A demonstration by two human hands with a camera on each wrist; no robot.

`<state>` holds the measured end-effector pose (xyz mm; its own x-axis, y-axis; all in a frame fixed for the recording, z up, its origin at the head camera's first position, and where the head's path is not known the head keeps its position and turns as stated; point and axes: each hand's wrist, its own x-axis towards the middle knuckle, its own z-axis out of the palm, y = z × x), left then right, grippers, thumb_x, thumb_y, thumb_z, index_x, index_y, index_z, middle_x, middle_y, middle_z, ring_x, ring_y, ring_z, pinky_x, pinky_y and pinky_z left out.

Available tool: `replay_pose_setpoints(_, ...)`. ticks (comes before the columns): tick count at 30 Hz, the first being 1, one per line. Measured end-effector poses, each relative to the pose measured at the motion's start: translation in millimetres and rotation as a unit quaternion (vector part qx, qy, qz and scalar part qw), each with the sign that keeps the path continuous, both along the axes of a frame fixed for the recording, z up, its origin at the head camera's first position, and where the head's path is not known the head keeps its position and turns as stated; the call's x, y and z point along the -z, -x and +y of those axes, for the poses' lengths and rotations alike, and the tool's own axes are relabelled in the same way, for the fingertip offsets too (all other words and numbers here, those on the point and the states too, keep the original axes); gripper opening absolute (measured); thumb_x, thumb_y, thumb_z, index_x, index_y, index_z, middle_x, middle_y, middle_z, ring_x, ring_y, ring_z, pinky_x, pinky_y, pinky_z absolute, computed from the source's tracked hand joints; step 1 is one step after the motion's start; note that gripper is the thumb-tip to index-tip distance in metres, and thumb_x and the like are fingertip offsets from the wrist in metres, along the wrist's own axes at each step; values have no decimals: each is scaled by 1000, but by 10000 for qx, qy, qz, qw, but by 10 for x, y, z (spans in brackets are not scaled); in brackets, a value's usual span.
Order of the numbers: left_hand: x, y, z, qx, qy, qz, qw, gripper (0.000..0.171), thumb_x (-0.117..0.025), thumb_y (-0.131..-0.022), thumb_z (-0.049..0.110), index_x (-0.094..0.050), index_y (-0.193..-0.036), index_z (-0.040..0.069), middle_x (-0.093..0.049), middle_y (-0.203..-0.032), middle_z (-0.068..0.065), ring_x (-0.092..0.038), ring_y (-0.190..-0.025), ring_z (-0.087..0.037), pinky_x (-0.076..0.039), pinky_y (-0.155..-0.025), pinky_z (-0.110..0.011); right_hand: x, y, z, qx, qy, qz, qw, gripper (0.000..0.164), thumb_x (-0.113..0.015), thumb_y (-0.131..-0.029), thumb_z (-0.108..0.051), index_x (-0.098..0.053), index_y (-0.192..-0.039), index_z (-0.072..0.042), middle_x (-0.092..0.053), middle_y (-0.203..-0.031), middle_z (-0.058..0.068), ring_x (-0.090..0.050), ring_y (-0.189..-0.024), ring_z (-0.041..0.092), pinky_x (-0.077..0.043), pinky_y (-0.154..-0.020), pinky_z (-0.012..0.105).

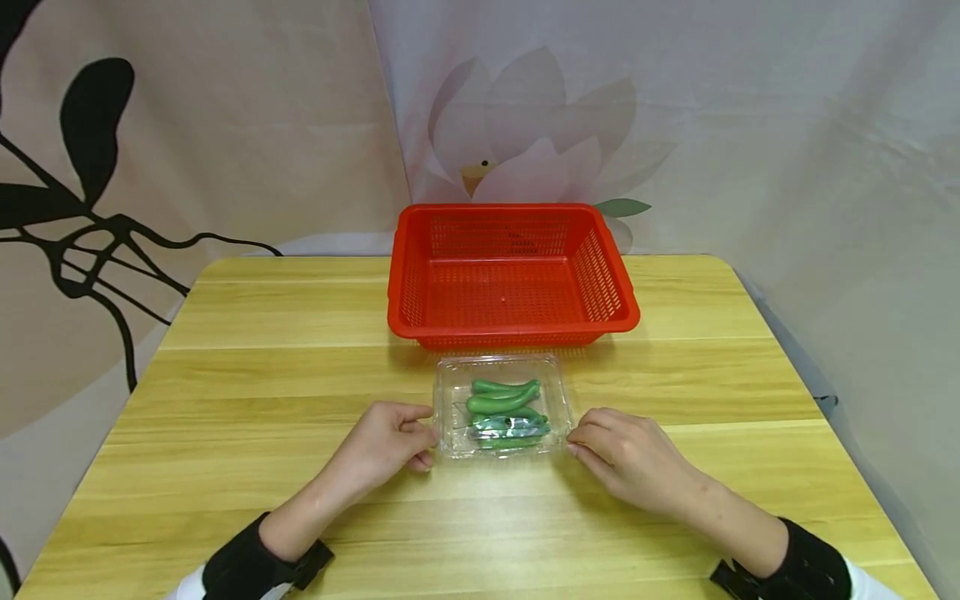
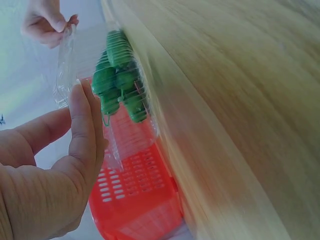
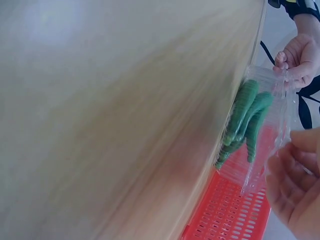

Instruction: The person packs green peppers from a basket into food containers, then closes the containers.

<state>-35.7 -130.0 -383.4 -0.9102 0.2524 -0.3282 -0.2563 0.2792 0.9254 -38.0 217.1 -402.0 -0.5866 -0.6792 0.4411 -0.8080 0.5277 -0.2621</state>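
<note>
A clear plastic box sits on the table in the head view, just in front of the red basket. Inside lie several long, curved green vegetables, also visible through its ribbed wall in both wrist views. My left hand holds the box's left edge between thumb and fingers. At the near right corner, my right hand pinches the rim with its thumb and fingertips. In the left wrist view, the left fingers lie along the box's edge. Glare covers part of the vegetables nearest me.
The red plastic basket, with slotted sides, stands at the table's back edge behind the box. Pale wood-grain tabletop surrounds both. Behind it hangs a printed curtain with flower and dark leaf shapes.
</note>
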Motion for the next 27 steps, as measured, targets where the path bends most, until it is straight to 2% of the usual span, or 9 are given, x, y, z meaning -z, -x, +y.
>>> replay_pose_setpoints(5, -6, -4, 4, 26, -122, 3, 9999, 52, -69, -98, -3, -46, -139, -26, -76, -88, -22, -71, -67, -20, -65, -63, -34, -18, -34, -21, 559, 321, -734, 9952, 16, -86, -85, -7, -74, -91, -16, -70, -86, -13, -64, -77, 0, -60, -63, 23)
replay_pose_setpoints(8, -5, -2, 4, 36, -138, 18, 9999, 53, -69, -98, -4, -45, -139, -26, -76, -89, -20, -71, -67, -21, -65, -63, -34, -51, -46, -18, 1071, 568, -1457, 9819, 13, -83, -88, -8, -74, -88, -18, -68, -83, -15, -61, -73, -2, -56, -58, 22)
replay_pose_setpoints(12, -5, 3, 8, -16, -122, 3, 9999, 51, -68, -97, -6, -47, -139, -25, -76, -88, -18, -71, -67, -20, -65, -64, -33, -101, -25, -2, 1727, 773, -2531, 9488, 7, -78, -94, -10, -75, -90, -14, -70, -81, -9, -61, -73, 3, -56, -63, 23)
replay_pose_setpoints(15, -1, 6, 10, -41, -106, -5, 9999, 50, -68, -97, -6, -48, -139, -24, -76, -88, -18, -71, -67, -20, -65, -64, -33, -131, 13, 6, 1958, 878, -3276, 9201, 3, -76, -96, -11, -76, -95, -8, -73, -84, -1, -65, -76, 10, -58, -67, 24)
replay_pose_setpoints(17, 5, 7, 7, -49, -101, -4, 9999, 50, -68, -97, -7, -48, -139, -24, -76, -87, -18, -71, -67, -20, -65, -64, -33, -146, 35, 2, 2035, 946, -3760, 8990, 7, -75, -96, -12, -77, -98, -6, -72, -84, 3, -63, -73, 13, -56, -62, 24)
replay_pose_setpoints(20, 4, 3, 0, -49, -131, -4, 9999, 50, -68, -97, -6, -48, -140, -23, -76, -87, -18, -71, -68, -20, -66, -65, -33, -160, 55, -11, 2007, 1077, -4530, 8619, 13, -73, -97, -14, -77, -101, -3, -72, -81, 8, -61, -66, 18, -53, -52, 25)
replay_pose_setpoints(22, 7, 2, -2, -52, -157, 16, 9999, 51, -69, -97, -6, -48, -140, -23, -76, -87, -17, -71, -68, -21, -66, -65, -33, -159, 59, -21, 1985, 1127, -4895, 8416, 15, -72, -98, -16, -77, -101, -1, -72, -78, 10, -60, -62, 19, -51, -48, 26)
replay_pose_setpoints(24, 11, 5, 1, -67, -175, 21, 9998, 51, -69, -97, -6, -48, -140, -23, -76, -87, -17, -71, -68, -21, -66, -65, -34, -153, 60, -25, 1895, 1194, -5160, 8268, 17, -70, -99, -14, -76, -101, 1, -72, -78, 12, -63, -63, 23, -54, -47, 29)
replay_pose_setpoints(27, 19, 11, 5, -75, -196, 31, 9998, 51, -69, -96, -7, -48, -140, -23, -76, -87, -17, -71, -68, -21, -66, -66, -35, -134, 67, -18, 1833, 1304, -5389, 8118, 16, -68, -100, -12, -75, -101, 3, -74, -83, 14, -65, -67, 24, -56, -48, 31)
